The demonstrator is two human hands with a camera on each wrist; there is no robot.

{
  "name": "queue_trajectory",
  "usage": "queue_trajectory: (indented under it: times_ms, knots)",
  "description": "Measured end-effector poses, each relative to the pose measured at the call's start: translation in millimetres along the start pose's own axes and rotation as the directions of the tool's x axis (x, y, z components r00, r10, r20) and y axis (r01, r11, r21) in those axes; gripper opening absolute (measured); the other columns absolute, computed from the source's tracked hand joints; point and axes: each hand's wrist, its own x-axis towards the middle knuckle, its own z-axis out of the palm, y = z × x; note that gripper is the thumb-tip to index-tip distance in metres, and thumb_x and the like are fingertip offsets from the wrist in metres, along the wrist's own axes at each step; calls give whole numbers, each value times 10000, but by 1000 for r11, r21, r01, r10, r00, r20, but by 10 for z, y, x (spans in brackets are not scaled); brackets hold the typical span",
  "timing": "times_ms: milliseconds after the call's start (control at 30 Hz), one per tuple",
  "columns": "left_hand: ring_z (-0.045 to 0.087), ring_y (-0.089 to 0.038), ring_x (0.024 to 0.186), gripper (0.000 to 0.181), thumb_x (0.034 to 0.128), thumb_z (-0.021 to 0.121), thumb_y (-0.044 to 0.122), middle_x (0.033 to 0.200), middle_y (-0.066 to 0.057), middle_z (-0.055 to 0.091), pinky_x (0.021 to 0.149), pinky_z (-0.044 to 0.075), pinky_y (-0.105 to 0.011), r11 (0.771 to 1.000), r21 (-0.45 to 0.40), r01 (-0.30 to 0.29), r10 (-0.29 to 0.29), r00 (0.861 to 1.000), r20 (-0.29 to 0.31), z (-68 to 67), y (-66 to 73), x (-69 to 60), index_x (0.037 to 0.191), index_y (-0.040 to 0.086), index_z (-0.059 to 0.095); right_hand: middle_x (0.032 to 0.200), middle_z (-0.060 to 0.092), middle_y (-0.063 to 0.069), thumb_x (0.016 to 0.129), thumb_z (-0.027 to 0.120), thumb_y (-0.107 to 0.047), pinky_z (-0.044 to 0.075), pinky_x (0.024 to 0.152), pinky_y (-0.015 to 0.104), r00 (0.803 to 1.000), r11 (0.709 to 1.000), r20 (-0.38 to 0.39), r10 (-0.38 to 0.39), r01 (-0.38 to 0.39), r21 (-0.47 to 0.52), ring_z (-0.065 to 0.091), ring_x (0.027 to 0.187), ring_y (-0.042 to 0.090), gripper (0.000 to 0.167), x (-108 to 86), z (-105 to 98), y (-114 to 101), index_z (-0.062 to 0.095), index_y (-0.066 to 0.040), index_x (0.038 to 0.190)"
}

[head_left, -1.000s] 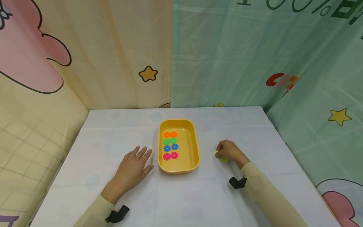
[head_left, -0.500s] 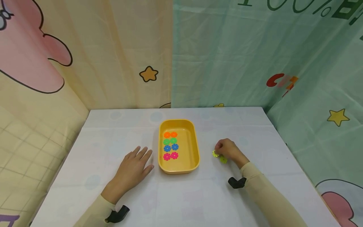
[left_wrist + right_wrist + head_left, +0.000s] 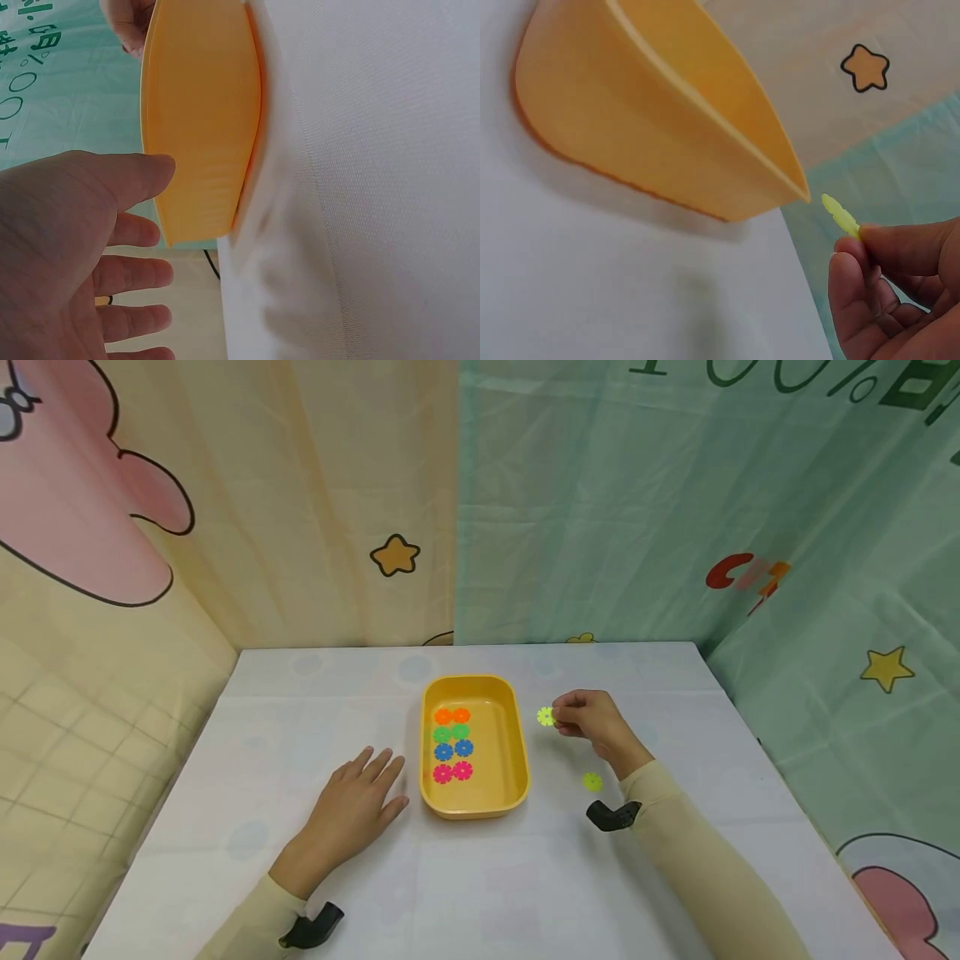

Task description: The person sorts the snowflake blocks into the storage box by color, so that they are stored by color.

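Between thumb and fingertips, my right hand [image 3: 596, 727] pinches a yellow flower-shaped disc [image 3: 546, 717], raised above the table just right of the tray. The right wrist view shows that disc [image 3: 841, 216] edge-on, apart from the tray wall. A second yellow flower disc [image 3: 592, 782] lies on the table below my right hand. The yellow tray [image 3: 501, 802] holds paired flower discs along its left side: orange [image 3: 452, 716], green [image 3: 451, 732], blue [image 3: 453, 750] and pink [image 3: 453, 772]. My left hand [image 3: 345, 814] is left of the tray with fingers spread, holding nothing.
The white table [image 3: 480, 893] reaches back to printed curtains [image 3: 585, 527]. A black wrist mount [image 3: 613, 816] sits on the right sleeve, another mount [image 3: 311, 927] on the left one.
My right hand has lifted one yellow flower disc off the table and carried it up and left towards the tray. The other yellow disc stayed put, and my left hand has not moved.
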Motion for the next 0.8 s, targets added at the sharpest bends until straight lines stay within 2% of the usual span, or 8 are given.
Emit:
queue_trajectory:
  times_ms: [133,367,500,667,800]
  knots:
    - [451,-446,1401,647,907,762,398,1477,-190,552,1076,421,-637,1000,-3,0,0,1000,3,-4,-3,0,1428,56,586,989,685,114,973,687,-96,611,748,255,1000,999,30,-8,7,34,678,793,183,212,-8,107,-151,664,27,1144]
    - [458,-447,1394,638,905,767,386,1467,-193,560,1073,426,-632,1000,-2,-3,3,1000,-4,-20,-3,0,1419,50,593,987,686,133,974,681,-70,617,740,274,997,1000,75,-22,20,24,688,774,198,173,-54,314,-356,679,29,1115]
    - [455,-442,1398,637,911,761,389,1471,-188,558,1079,422,-628,1000,-5,1,-1,1000,5,-35,-1,0,1421,48,590,1000,690,140,970,685,-62,619,745,285,995,1000,98,-23,21,18,696,759,192,169,-63,403,-403,686,34,1109]
    - [457,-445,1396,637,911,759,395,1471,-189,558,1074,426,-631,1000,1,5,-5,1000,9,-34,-1,-4,1419,48,592,1002,695,147,967,691,-62,619,752,292,993,1000,119,-23,23,2,715,819,266,164,-56,472,-423,689,29,1104]
    - [456,-443,1397,636,912,759,392,1473,-187,556,1076,426,-627,1000,2,9,-9,1000,13,-39,2,-4,1421,50,590,989,694,146,968,690,-58,618,745,283,990,1000,137,-18,20,-13,702,772,213,158,-59,530,-435,684,28,1099]
